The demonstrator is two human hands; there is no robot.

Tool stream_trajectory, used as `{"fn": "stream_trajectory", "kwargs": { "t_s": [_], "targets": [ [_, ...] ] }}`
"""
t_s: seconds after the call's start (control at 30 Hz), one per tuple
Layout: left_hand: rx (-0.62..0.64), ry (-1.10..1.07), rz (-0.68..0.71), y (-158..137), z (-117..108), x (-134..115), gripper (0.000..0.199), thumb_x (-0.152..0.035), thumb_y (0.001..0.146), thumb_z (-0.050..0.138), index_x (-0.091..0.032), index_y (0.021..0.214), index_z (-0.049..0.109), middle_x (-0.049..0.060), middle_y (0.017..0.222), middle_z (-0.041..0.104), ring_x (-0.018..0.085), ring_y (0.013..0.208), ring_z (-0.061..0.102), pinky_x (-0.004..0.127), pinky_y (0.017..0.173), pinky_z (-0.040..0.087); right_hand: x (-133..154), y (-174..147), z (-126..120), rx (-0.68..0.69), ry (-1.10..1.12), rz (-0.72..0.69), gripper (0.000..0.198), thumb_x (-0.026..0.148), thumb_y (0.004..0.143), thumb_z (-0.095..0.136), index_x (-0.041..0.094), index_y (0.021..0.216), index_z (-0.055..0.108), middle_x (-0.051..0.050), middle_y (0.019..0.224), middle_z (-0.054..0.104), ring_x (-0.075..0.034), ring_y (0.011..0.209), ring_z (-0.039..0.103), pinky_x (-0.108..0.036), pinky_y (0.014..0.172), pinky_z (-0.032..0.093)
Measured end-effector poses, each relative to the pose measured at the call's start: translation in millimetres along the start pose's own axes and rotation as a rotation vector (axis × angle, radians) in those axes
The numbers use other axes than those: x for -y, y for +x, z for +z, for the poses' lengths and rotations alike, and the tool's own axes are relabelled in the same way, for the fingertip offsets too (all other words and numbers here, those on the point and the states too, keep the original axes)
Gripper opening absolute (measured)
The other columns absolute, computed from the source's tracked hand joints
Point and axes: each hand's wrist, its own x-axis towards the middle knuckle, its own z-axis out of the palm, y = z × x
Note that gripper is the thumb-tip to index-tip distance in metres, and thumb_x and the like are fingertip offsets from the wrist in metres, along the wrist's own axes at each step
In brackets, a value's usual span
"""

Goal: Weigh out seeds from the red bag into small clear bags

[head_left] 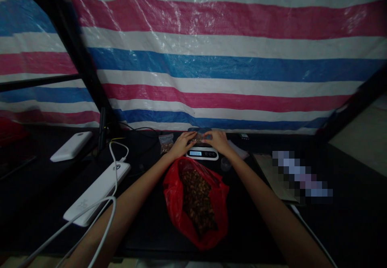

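A white digital scale (202, 153) with a lit display stands toward the back of the black table. Above its platform is a small clear plastic bag (199, 138) with brown pieces in it, partly covered by my fingers. My left hand (183, 144) grips the bag's left side with bent fingers. From the right, my right hand (219, 141) pinches the other side of it. In front of the scale, between my forearms, sits an open red plastic bag (173, 195) full of small brown pieces. A filled zip bag (166, 143) lies just left of my left hand.
A small clear cup (225, 164) is beside my right wrist. White power banks (96, 193) and looping white cables (112, 215) lie at left. A brown flat packet (276, 177) lies at right. Striped plastic sheeting (211, 66) hangs behind, with dark frame posts (75, 54).
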Motion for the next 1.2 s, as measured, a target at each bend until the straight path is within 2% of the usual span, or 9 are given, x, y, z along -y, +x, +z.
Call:
{"fn": "stream_trajectory", "kwargs": {
  "t_s": [0.13,0.33,0.5,0.63,0.8,1.2],
  "targets": [
    [0.012,-0.011,-0.006,0,-1,1,0.043,-0.032,0.089,0.046,-0.017,0.129,0.047,0.009,0.133,0.049,0.021,0.123,0.043,0.040,0.106,0.032,-3,-2,-1,0.049,-0.035,-0.032,0.015,0.033,0.077,0.063,0.024,0.087,0.070,-0.004,0.086,0.070,-0.023,0.087,0.060,-0.037,0.080,0.036],
    [0.019,-0.018,-0.012,-1,-2,-1,0.045,-0.031,0.088,0.047,-0.015,0.130,0.046,0.011,0.133,0.049,0.021,0.123,0.043,0.039,0.107,0.032,-5,-7,-3,0.069,-0.063,-0.117,0.022,0.033,0.079,0.062,0.024,0.099,0.066,-0.006,0.107,0.066,-0.027,0.103,0.054,-0.040,0.084,0.033],
    [0.030,-0.009,-0.009,-1,-3,-2,0.045,-0.032,0.088,0.047,-0.016,0.130,0.046,0.010,0.133,0.049,0.021,0.123,0.043,0.040,0.107,0.032,-5,-8,1,0.061,-0.062,-0.173,0.015,0.022,0.080,0.058,0.021,0.095,0.063,-0.007,0.105,0.065,-0.026,0.103,0.053,-0.039,0.084,0.034],
    [0.029,-0.002,-0.005,-2,-4,-3,0.045,-0.033,0.088,0.047,-0.017,0.130,0.045,0.010,0.134,0.049,0.021,0.123,0.043,0.040,0.107,0.032,-11,-7,7,0.034,-0.039,-0.211,0.018,0.014,0.080,0.053,0.019,0.097,0.060,-0.009,0.105,0.063,-0.027,0.106,0.051,-0.040,0.085,0.034],
    [0.037,0.004,-0.015,-2,-6,-5,0.045,-0.033,0.088,0.047,-0.017,0.130,0.046,0.010,0.134,0.048,0.021,0.123,0.043,0.040,0.106,0.032,-17,-2,9,0.049,0.018,-0.289,0.021,0.005,0.079,0.048,0.017,0.092,0.059,-0.006,0.094,0.064,-0.018,0.091,0.057,-0.031,0.081,0.040],
    [0.036,0.002,-0.010,-2,-5,-4,0.045,-0.033,0.088,0.047,-0.016,0.130,0.046,0.010,0.134,0.048,0.022,0.124,0.042,0.039,0.107,0.031,-18,-3,4,0.078,-0.051,-0.318,0.015,0.012,0.082,0.052,0.012,0.090,0.064,-0.010,0.092,0.061,-0.020,0.088,0.056,-0.032,0.082,0.042]
  ]
}}
